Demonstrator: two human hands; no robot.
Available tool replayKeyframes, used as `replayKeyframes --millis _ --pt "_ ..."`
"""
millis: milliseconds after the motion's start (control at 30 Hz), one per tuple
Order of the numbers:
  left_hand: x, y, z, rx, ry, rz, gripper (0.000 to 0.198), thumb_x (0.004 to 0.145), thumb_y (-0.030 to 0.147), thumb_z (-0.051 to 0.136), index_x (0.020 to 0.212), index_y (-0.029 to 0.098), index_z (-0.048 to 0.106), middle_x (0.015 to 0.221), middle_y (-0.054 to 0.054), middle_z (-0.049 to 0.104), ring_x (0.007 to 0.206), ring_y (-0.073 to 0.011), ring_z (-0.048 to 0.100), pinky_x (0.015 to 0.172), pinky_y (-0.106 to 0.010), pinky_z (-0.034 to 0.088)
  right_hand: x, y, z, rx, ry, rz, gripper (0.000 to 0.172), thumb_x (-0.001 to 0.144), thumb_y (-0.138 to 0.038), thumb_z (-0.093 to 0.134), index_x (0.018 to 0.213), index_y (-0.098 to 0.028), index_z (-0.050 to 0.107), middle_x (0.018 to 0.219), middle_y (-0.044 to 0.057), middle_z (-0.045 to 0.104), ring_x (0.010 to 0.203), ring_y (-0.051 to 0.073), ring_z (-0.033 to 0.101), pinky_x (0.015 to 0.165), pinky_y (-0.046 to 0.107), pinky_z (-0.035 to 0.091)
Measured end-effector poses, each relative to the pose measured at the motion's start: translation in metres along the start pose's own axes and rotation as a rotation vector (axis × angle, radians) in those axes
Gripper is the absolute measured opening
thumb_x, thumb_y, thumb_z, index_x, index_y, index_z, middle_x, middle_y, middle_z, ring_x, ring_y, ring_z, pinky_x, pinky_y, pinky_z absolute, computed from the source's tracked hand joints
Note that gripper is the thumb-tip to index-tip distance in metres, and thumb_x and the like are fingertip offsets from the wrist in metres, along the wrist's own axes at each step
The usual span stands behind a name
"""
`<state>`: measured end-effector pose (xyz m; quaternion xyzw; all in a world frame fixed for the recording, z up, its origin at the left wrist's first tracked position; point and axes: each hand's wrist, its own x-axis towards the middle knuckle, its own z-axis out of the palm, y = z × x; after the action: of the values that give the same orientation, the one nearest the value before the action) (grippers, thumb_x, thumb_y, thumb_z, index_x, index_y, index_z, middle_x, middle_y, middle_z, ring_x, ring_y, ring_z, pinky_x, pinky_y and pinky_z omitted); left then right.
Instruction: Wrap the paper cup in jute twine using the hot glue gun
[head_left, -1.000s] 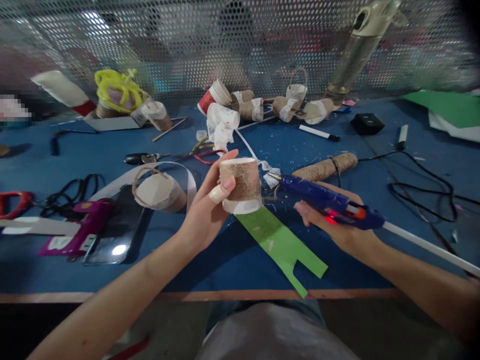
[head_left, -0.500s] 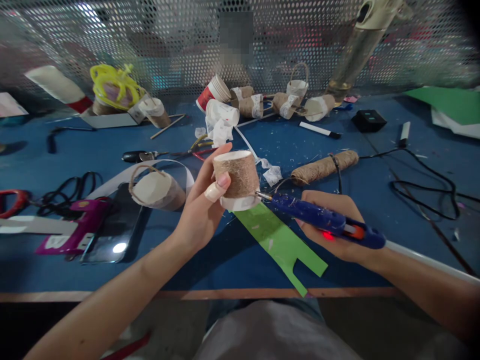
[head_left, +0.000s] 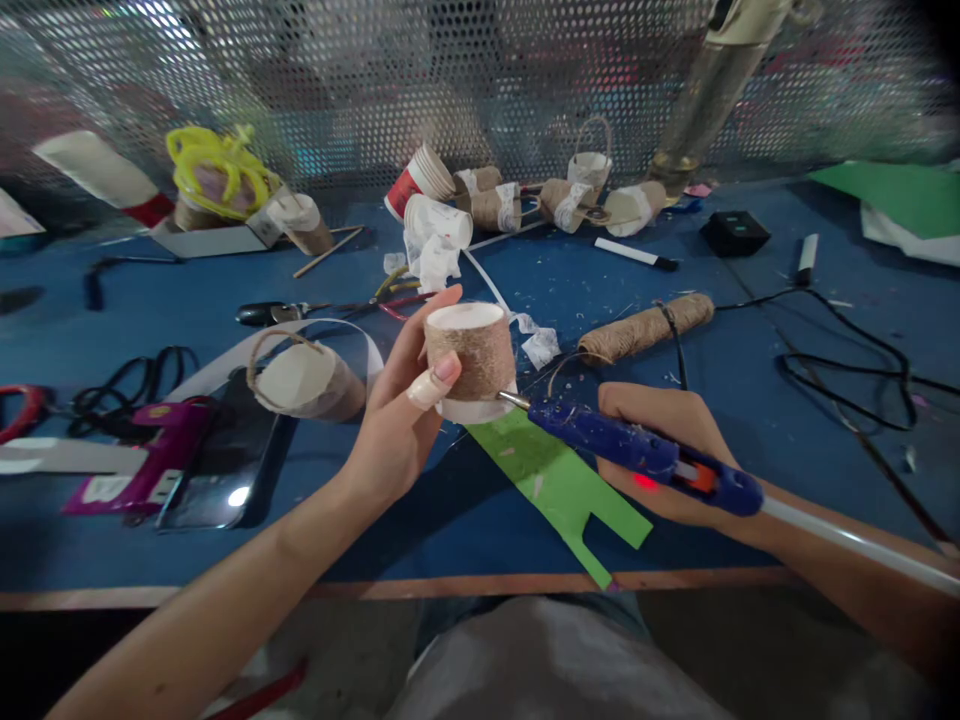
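My left hand (head_left: 401, 415) is closed around a small paper cup wrapped in brown twine (head_left: 471, 350), held upside down above the blue table (head_left: 420, 520); a bare white band shows at the cup's lower rim. My right hand (head_left: 671, 445) grips a blue hot glue gun (head_left: 645, 455) with a red light lit and a white glue stick out the back. The gun's metal tip touches the cup's lower right edge. A green paper strip (head_left: 559, 485) lies on the table under the cup.
A spool of twine (head_left: 649, 327) lies behind the gun. A twine-wrapped cup with a handle (head_left: 304, 378), a phone (head_left: 225, 470), a magenta glue gun (head_left: 142, 465), scissors (head_left: 300, 312), black cables (head_left: 847, 365) and several cups (head_left: 510, 200) crowd the table before a perforated screen.
The glue gun came down and left until its tip met the cup's lower edge. My left hand turned the cup slightly and lowered it a little.
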<state>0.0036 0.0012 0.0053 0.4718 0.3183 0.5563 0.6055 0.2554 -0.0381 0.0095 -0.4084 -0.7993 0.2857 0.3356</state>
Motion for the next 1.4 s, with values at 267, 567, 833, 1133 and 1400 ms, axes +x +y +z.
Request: replayKeyframes --millis 267,567,833,1133,1400 --pt "0.0005 0.0018 -0.0002 -0.055 -0.008 -0.025 0.048 0.098 0.033 0.060 0.145 0.026 0.061 0.135 -0.009 0.066 0.117 -0.0296 0.062 0.095 -0.042 0.053 0.0007 0.0024 0.0002 -0.004 0.042 0.009 0.029 0.081 -0.008 0.065 0.072 -0.023 0.043 0.066 -0.005 0.046 0.056 0.010 0.042 0.052 0.028 0.031" --pt "-0.0005 -0.0010 -0.0009 -0.047 -0.029 -0.055 0.045 0.099 0.036 0.060 0.143 0.027 0.063 0.136 -0.007 0.067 0.125 -0.0274 0.060 0.104 -0.039 0.048 0.0012 0.0009 0.0024 0.022 0.014 -0.044 0.030 0.077 -0.014 0.069 0.071 -0.022 0.041 0.065 -0.007 0.044 0.055 0.007 0.042 0.053 0.022 0.031" --pt "-0.0010 0.0044 0.0033 -0.108 0.007 -0.083 0.047 0.096 0.038 0.060 0.140 0.022 0.064 0.126 -0.009 0.071 0.112 -0.0269 0.065 0.093 -0.038 0.051 0.0010 -0.0003 0.0018 0.015 0.029 -0.029 0.033 0.078 -0.012 0.069 0.071 -0.022 0.039 0.065 -0.008 0.041 0.054 0.008 0.039 0.053 0.022 0.030" --pt "-0.0007 0.0038 0.0027 -0.068 0.018 -0.111 0.048 0.090 0.045 0.072 0.134 0.025 0.068 0.128 -0.006 0.071 0.103 -0.0224 0.068 0.082 -0.031 0.058 0.0016 0.0009 0.0024 0.038 0.028 -0.049 0.033 0.079 -0.015 0.070 0.071 -0.022 0.038 0.064 -0.008 0.041 0.054 0.008 0.039 0.054 0.023 0.031" --pt "-0.0006 0.0025 0.0027 -0.043 0.036 -0.092 0.043 0.089 0.042 0.075 0.128 0.026 0.071 0.128 -0.006 0.070 0.110 -0.0237 0.067 0.086 -0.031 0.058 0.0014 0.0060 0.0060 0.053 0.020 -0.109 0.033 0.078 -0.018 0.071 0.072 -0.022 0.038 0.065 -0.008 0.041 0.055 0.007 0.040 0.053 0.021 0.030"
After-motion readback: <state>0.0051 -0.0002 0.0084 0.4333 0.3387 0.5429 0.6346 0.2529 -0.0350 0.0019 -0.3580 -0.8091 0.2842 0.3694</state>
